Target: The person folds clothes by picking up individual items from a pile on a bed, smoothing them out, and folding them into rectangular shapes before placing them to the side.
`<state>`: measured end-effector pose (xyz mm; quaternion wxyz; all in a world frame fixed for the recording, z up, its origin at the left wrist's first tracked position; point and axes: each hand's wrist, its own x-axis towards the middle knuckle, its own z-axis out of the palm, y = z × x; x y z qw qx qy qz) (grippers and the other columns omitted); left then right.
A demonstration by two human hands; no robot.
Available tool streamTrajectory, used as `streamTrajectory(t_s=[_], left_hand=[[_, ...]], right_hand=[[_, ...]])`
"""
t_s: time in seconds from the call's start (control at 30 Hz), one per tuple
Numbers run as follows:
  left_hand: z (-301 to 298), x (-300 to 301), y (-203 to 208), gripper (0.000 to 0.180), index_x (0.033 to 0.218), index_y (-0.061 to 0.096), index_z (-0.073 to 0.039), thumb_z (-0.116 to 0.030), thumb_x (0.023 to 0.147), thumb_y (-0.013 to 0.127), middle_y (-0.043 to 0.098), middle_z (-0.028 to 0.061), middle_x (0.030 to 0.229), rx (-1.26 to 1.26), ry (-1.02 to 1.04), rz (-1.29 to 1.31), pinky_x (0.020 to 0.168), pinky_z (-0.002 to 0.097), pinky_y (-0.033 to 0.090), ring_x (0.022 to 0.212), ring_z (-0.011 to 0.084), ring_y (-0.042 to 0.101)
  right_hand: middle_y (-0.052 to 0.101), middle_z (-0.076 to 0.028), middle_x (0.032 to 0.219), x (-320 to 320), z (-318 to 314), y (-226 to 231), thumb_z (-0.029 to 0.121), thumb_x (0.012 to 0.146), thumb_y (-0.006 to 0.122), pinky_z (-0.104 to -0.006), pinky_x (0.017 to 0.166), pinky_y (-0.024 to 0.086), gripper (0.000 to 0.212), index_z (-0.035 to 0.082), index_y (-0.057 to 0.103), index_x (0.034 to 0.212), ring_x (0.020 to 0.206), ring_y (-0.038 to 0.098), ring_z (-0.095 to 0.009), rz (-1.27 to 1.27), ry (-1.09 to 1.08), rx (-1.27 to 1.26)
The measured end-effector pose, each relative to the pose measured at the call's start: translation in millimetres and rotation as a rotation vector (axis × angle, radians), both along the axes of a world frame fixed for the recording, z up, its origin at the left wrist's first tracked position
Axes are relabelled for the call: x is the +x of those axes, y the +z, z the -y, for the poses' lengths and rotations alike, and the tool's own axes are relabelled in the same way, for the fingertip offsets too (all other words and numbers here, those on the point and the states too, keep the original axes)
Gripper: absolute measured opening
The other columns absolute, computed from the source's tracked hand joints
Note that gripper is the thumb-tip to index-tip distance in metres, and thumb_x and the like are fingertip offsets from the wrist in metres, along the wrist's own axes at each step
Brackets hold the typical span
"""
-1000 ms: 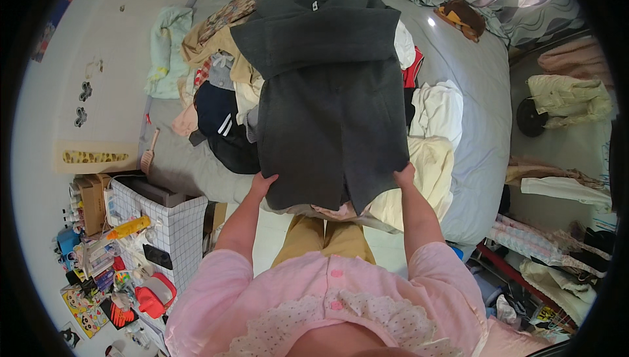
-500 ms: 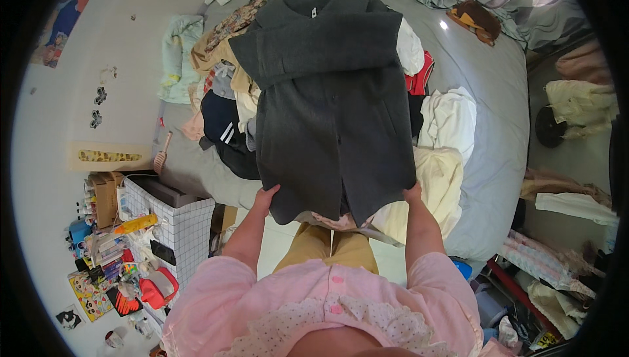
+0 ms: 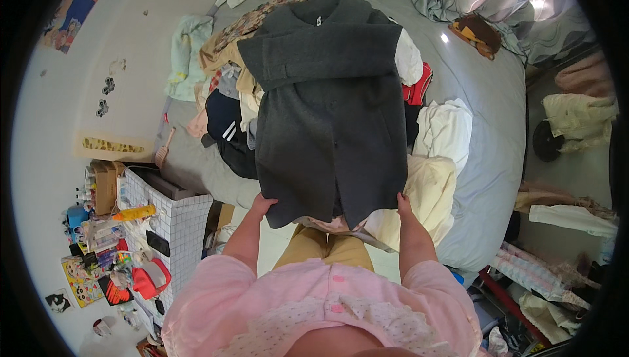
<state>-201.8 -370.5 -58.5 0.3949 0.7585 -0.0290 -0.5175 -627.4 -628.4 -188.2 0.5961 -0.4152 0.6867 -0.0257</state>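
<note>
Coat: dark grey, spread front up in the middle of my view, over a pile of clothes on the bed; collar far, hem at the bed's near side
Sleeve: laid flat across the chest, cuff end to the left; I cannot tell whether the other one lies beneath it
Left hand: closed on the left corner of the hem
Right hand: closed on the right corner, about level with the left one; the cloth spans wide between them
Clothes around: navy cloth shows on the left; white cloth and cream cloth on the right, the cream one nearer me
Step at the hem: I judge it to be folding, the sleeve already across and the lower part not yet turned up
Next for the hem: I would want both corners raised together and carried far toward the collar; an even pull should keep the sleeve flat, since the lumpy pile could crease the coat or snag it
</note>
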Motion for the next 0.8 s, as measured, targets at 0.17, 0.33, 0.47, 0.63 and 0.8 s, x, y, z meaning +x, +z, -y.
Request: streamTrajectory(t_s=[0.17, 0.33, 0.47, 0.63, 0.8], left_hand=[[-15.9, -2.2, -1.0, 0.041, 0.105, 0.052, -0.001, -0.009, 0.067, 0.066, 0.059, 0.0102, 0.097, -0.004, 0.062, 0.061, 0.078, 0.0322, 0.044, 0.087, 0.0207, 0.057], [-29.5, -13.9, -0.3, 0.043, 0.105, 0.052, 0.001, -0.013, 0.068, 0.068, 0.059, 0.0112, 0.098, -0.055, 0.212, -0.045, 0.078, 0.0327, 0.044, 0.087, 0.0212, 0.057], [16.4, -3.2, 15.0, 0.044, 0.106, 0.051, 0.001, -0.012, 0.068, 0.068, 0.059, 0.0115, 0.097, -0.069, 0.094, -0.034, 0.078, 0.0334, 0.045, 0.087, 0.0212, 0.057], [-6.9, -19.9, 17.0, 0.045, 0.108, 0.050, 0.001, -0.012, 0.068, 0.068, 0.058, 0.0126, 0.099, -0.040, 0.203, -0.040, 0.078, 0.0340, 0.045, 0.087, 0.0219, 0.057], [-4.6, -18.9, 24.5, 0.048, 0.110, 0.048, 0.002, -0.014, 0.069, 0.067, 0.057, 0.0141, 0.101, -0.101, 0.256, -0.163, 0.080, 0.0344, 0.045, 0.090, 0.0230, 0.056]], right_hand=[[0.047, -0.006, 0.114, 19.9, 4.0, 21.4, 0.056, 0.075, 0.048, -0.0434, 0.070, 0.042, 0.061, 0.018, 0.037, 0.121, 0.096, 0.050, -0.026, -0.015, -0.075, 0.125], [0.053, -0.004, 0.102, 27.0, 4.8, 13.7, 0.049, 0.074, 0.054, -0.0329, 0.068, 0.045, 0.051, 0.018, 0.042, 0.114, 0.090, 0.053, -0.025, 0.108, -0.341, 0.353], [0.056, -0.011, 0.102, -31.5, 4.0, -77.5, 0.026, 0.067, 0.065, -0.0375, 0.078, 0.044, 0.057, 0.009, 0.041, 0.116, 0.090, 0.055, -0.028, -0.182, 0.102, -0.304], [0.057, -0.013, 0.098, 5.8, 16.4, -19.9, 0.020, 0.065, 0.065, -0.0353, 0.079, 0.044, 0.053, 0.004, 0.045, 0.111, 0.089, 0.056, -0.026, 0.020, 0.041, -0.397], [0.056, -0.008, 0.092, 13.0, 34.1, 18.9, 0.017, 0.070, 0.058, -0.0344, 0.073, 0.047, 0.039, 0.006, 0.048, 0.106, 0.081, 0.056, -0.021, 0.320, -0.329, 0.546]])
